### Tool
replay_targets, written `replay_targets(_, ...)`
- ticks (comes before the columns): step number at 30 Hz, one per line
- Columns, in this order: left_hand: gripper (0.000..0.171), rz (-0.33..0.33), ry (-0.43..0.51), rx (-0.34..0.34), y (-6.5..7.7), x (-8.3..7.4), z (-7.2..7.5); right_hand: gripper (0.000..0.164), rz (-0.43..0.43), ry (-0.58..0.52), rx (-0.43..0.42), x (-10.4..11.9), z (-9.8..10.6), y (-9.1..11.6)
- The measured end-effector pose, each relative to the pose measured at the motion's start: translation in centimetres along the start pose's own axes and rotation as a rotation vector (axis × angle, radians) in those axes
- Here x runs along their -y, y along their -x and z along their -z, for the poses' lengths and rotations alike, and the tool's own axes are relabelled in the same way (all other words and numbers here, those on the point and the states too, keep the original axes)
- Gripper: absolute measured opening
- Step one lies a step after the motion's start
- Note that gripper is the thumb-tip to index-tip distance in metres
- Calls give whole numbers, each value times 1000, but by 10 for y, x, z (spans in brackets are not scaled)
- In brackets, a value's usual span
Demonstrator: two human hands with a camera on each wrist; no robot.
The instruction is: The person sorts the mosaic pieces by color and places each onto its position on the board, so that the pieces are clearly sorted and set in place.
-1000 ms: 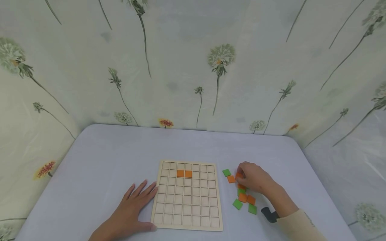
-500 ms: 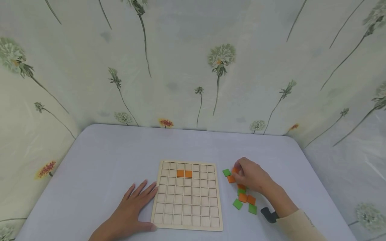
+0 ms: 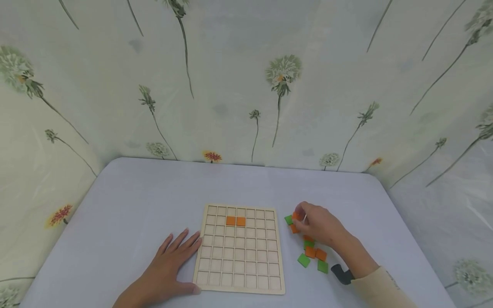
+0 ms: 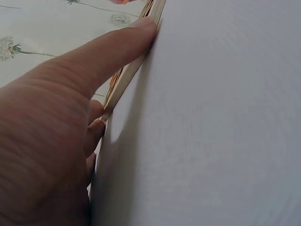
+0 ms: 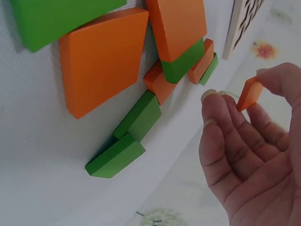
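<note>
A pale wooden grid board (image 3: 240, 255) lies on the table, with two orange tiles (image 3: 236, 221) side by side in its second row from the top. My left hand (image 3: 163, 269) is flat with fingers spread, touching the board's left side. In the left wrist view its thumb (image 4: 127, 42) rests against the board's edge. My right hand (image 3: 323, 223) pinches an orange square tile (image 5: 250, 93) between thumb and a finger, raised above the loose tiles right of the board. The other fingers of that hand are loosely bent.
Several loose green and orange tiles (image 3: 310, 252) lie beside the board, some overlapping. A dark curved piece (image 3: 341, 274) sits by the right wrist. The white table (image 3: 154, 192) meets a flower-patterned cloth (image 3: 231, 85) at its back edge.
My right hand has shifted left toward the board, carrying the orange tile from the pile to above the upper loose tiles. My left hand and the board stay put.
</note>
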State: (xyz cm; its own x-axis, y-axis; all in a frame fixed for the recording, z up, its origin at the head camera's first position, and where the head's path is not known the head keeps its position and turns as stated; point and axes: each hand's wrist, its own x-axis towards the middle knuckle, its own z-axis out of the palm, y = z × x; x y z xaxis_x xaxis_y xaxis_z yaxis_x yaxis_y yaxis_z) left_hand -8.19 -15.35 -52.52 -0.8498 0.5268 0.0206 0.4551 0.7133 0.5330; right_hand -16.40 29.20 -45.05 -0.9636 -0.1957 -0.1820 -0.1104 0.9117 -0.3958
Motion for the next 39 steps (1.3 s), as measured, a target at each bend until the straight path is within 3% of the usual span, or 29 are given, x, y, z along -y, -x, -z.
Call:
replay_targets(7, 117, 28, 1, 22, -1, -2, 2, 29, 20, 32, -19, 3, 0, -1)
replay_targets(19, 116, 18, -13, 17, -2, 2, -1, 30, 112, 55, -57, 7, 0, 0)
replay_targets(30, 117, 17, 0, 17, -1, 1, 0, 30, 89, 70, -52, 12, -6, -3)
replay_targets(39, 117, 33, -4, 28, -1, 1, -1, 28, 144, 94, -100, 17, -10, -5)
